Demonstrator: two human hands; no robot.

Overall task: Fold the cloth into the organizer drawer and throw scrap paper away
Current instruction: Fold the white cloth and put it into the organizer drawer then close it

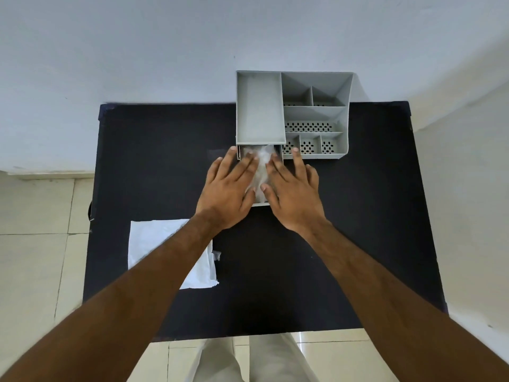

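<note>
A grey organizer (341,86) stands at the far edge of the black table (344,230). Its drawer (260,204) is pulled out toward me, and a white cloth (261,168) lies bunched inside it. My left hand (230,190) and my right hand (293,193) rest flat with fingers spread on the cloth and the drawer, one on each side. A white sheet of paper (154,241) lies flat on the table's near left, partly hidden by my left forearm.
A white wall rises behind the table. Pale floor tiles (33,244) show on the left and at the near edge. The organizer's open compartments hold nothing that I can see.
</note>
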